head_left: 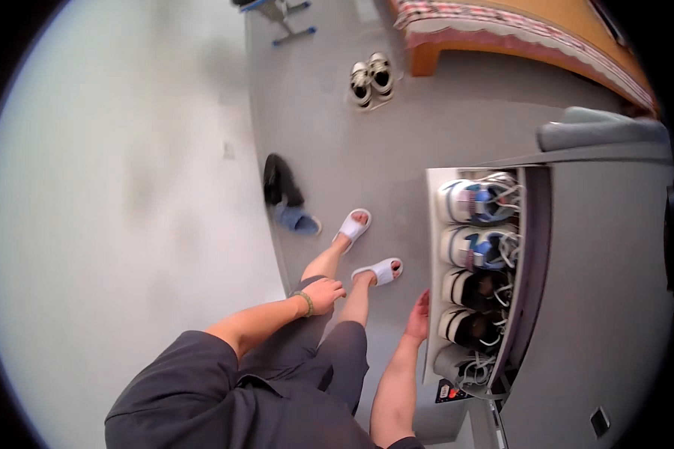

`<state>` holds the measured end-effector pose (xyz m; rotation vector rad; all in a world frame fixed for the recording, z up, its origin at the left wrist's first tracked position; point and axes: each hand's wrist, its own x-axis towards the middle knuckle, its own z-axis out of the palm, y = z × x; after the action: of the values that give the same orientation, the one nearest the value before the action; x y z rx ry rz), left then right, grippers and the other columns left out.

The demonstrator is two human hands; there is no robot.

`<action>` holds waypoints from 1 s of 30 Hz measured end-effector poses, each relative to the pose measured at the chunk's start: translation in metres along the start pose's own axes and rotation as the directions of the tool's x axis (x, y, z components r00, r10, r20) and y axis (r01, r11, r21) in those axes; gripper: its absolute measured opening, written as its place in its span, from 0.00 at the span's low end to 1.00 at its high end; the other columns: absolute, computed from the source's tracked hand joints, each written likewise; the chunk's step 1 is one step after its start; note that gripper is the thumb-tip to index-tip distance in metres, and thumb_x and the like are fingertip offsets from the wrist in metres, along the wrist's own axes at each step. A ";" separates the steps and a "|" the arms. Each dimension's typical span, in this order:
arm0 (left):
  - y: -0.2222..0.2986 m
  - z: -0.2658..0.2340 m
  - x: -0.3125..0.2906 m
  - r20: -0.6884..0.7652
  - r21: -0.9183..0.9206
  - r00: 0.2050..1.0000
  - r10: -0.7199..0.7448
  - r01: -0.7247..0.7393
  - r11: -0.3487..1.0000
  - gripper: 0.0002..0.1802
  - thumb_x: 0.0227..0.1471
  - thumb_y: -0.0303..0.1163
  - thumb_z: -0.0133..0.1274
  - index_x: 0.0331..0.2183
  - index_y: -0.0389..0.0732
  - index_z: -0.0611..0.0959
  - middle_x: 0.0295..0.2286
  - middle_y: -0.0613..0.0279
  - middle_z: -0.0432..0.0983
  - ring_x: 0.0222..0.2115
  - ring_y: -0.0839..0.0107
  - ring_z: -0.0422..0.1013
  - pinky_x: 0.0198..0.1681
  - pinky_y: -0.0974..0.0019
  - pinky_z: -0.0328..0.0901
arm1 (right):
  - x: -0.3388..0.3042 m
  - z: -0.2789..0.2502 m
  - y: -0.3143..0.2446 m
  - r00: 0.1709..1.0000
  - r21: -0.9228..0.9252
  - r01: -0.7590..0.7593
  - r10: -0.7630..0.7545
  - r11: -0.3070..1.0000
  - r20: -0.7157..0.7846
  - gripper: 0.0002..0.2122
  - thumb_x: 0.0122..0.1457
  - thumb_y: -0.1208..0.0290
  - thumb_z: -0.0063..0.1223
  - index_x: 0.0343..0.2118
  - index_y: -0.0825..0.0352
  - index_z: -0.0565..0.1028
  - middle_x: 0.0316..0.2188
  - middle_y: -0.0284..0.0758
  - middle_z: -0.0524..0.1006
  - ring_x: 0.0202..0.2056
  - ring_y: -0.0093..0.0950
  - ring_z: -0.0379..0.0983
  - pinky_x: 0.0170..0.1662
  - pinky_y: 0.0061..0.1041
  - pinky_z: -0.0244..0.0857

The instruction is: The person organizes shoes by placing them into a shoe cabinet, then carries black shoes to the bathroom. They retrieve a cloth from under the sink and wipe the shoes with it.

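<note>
My right hand is at the outer face of a pulled-out white shoe drawer, its fingers stretched along the panel; the drawer's edge partly hides them. In the drawer a row of sneakers stands side by side: a white-and-blue pair, a black-and-white pair, and a pale grey shoe at the near end. My left hand, a green bracelet on its wrist, rests on my thigh by the knee with fingers loosely extended and holds nothing.
The grey cabinet top stretches right of the drawer, with folded grey cloth at its far end. Black shoes and a blue slipper lie by the white wall. Farther off are sneakers and a wooden bed.
</note>
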<state>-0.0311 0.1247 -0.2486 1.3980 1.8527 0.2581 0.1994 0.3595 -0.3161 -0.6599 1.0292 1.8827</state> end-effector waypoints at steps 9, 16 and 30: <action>0.006 0.036 -0.020 -0.064 -0.216 0.974 -0.218 0.200 0.956 0.16 0.42 0.24 0.54 0.38 0.42 0.80 0.35 0.55 0.73 0.40 0.54 0.72 0.46 0.54 0.66 | -0.001 -0.001 -0.027 0.923 -0.665 -0.004 0.259 0.747 0.286 0.15 0.61 0.73 0.50 0.48 0.76 0.73 0.46 0.41 0.76 0.39 0.31 0.69 0.63 0.43 0.61; 0.008 0.060 -0.020 -0.076 -0.281 0.959 -0.272 0.241 0.929 0.15 0.44 0.25 0.53 0.38 0.41 0.79 0.34 0.55 0.73 0.39 0.54 0.72 0.46 0.54 0.66 | -0.011 0.009 -0.008 0.945 -0.475 -0.155 0.270 0.866 0.184 0.14 0.62 0.74 0.47 0.49 0.73 0.72 0.42 0.38 0.74 0.30 0.24 0.66 0.59 0.40 0.60; -0.044 0.109 -0.027 -0.061 -0.346 0.957 -0.283 0.245 0.906 0.17 0.42 0.23 0.51 0.39 0.41 0.80 0.33 0.53 0.73 0.38 0.51 0.72 0.45 0.51 0.66 | -0.024 0.024 0.039 0.951 -0.643 0.083 0.133 0.761 0.281 0.05 0.62 0.70 0.53 0.38 0.63 0.77 0.27 0.27 0.68 0.26 0.22 0.54 0.36 0.24 0.53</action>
<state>0.0139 0.0539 -0.3347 0.9039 1.9538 0.4951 0.1759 0.3589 -0.2703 -0.6966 0.1469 2.2879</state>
